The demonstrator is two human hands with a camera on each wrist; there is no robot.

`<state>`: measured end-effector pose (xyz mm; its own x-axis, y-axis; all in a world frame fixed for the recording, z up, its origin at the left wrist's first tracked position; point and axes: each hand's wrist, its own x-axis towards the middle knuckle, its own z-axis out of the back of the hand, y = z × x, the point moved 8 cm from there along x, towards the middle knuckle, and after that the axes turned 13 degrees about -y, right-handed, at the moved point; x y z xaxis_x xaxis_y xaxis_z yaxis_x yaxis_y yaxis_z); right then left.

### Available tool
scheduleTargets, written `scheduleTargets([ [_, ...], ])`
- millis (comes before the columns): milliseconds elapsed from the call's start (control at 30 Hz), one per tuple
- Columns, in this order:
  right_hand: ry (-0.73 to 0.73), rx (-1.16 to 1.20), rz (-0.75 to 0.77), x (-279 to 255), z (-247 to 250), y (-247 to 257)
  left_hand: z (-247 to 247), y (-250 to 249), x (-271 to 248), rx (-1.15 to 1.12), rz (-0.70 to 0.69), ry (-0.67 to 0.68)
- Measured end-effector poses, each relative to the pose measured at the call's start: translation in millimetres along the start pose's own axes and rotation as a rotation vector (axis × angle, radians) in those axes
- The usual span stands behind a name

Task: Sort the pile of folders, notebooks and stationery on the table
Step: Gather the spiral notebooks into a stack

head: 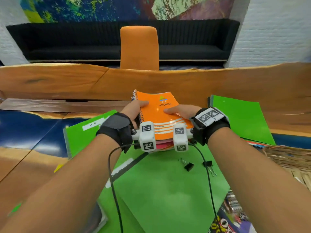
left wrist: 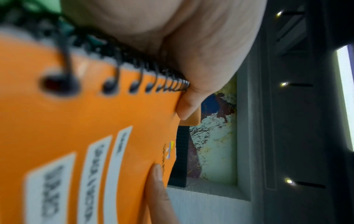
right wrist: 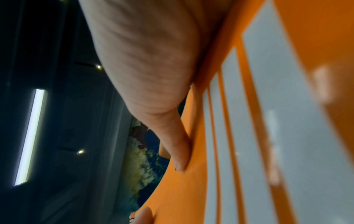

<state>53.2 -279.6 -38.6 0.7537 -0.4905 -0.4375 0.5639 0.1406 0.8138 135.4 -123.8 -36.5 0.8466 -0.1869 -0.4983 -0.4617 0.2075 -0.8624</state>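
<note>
An orange spiral notebook (head: 158, 111) tops a small stack of notebooks held up above the table. My left hand (head: 134, 110) grips the stack at its spiral edge, thumb on the cover. My right hand (head: 181, 111) grips the opposite edge, thumb also on top. Pink and red covers (head: 164, 143) show under the orange one. In the left wrist view the orange cover (left wrist: 91, 124) and black coil (left wrist: 153, 69) fill the left side. The right wrist view shows my thumb (right wrist: 178, 151) pressed on the orange cover (right wrist: 191, 189).
Green folders lie below my hands (head: 165, 185), at left (head: 80, 137) and at right (head: 242, 116). Two black binder clips (head: 189, 166) (head: 207, 163) sit on the near folder. A wicker basket (head: 289, 158) stands at right. An orange chair (head: 139, 47) is beyond the wooden table (head: 67, 81).
</note>
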Motion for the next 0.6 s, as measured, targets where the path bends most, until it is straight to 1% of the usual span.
scheduleTargets([
  [100,-0.04,0.01,-0.073,15.2,9.2,-14.7,-28.2,2.6,38.8,0.088,-0.04,-0.029],
  [200,-0.064,-0.039,-0.064,24.6,16.2,-23.2,-45.8,9.0,45.5,0.114,-0.016,-0.029],
  [300,-0.106,-0.031,-0.1,26.4,23.3,-32.7,-52.7,12.5,47.4,0.042,-0.008,-0.013],
  [367,-0.115,0.009,-0.086,22.7,19.9,-29.9,-50.9,13.5,47.9,-0.017,-0.015,-0.026],
  [433,-0.124,-0.017,-0.062,41.6,22.4,-32.9,-47.3,7.9,44.0,-0.064,-0.065,-0.045],
  [500,-0.125,0.012,-0.034,63.9,27.5,-35.5,-41.0,2.5,38.7,-0.113,-0.096,-0.054],
  [533,-0.144,0.027,-0.009,54.5,29.2,-27.5,-36.9,-1.1,31.9,-0.132,-0.108,-0.042],
  [600,-0.185,0.105,0.029,6.8,28.5,-3.5,-29.4,-10.8,14.6,-0.143,-0.151,0.005],
])
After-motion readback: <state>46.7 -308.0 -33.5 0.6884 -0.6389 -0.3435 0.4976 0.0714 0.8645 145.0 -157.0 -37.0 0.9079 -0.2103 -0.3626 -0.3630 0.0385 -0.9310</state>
